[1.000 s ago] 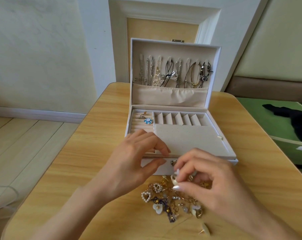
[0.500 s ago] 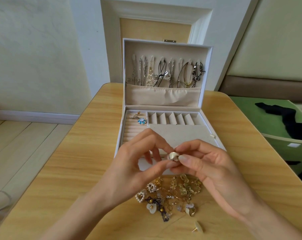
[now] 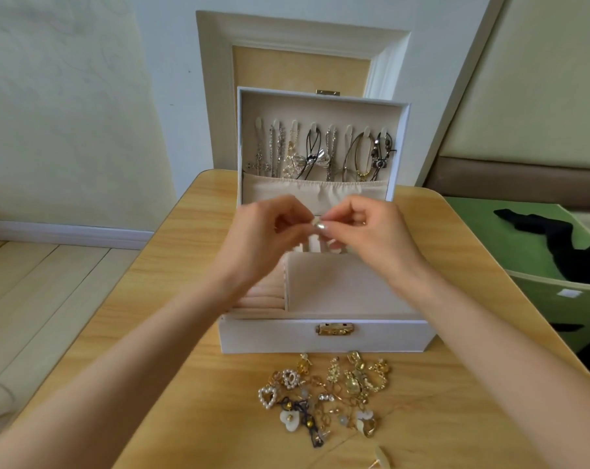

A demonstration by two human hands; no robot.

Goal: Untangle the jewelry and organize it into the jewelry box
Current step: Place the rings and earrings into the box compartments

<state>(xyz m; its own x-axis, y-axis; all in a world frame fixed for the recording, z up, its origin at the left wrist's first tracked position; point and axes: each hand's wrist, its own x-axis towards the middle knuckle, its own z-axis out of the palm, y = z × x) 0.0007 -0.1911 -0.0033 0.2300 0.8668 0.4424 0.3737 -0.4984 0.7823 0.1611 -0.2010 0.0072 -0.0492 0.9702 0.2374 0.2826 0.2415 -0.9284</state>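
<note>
A white jewelry box [image 3: 270, 336] stands open on the wooden table, with necklaces [image 3: 320, 154] hanging on hooks inside its raised lid. Both my hands are raised over the box's tray. My left hand [image 3: 263, 238] and my right hand [image 3: 371, 235] together pinch a small pale gold earring [image 3: 318, 225] between their fingertips. A tangled heap of gold and pearl jewelry [image 3: 327, 397] lies on the table in front of the box. My hands hide the small back compartments of the tray.
A loose stud earring [image 3: 381, 458] lies near the table's front edge. A green bin [image 3: 557, 299] with dark cloth stands to the right of the table. The floor drops away on the left, and a framed panel leans on the wall behind the box.
Both hands rose from the heap in front of the box and moved back over the tray, carrying the small earring. The camera now looks from farther back.
</note>
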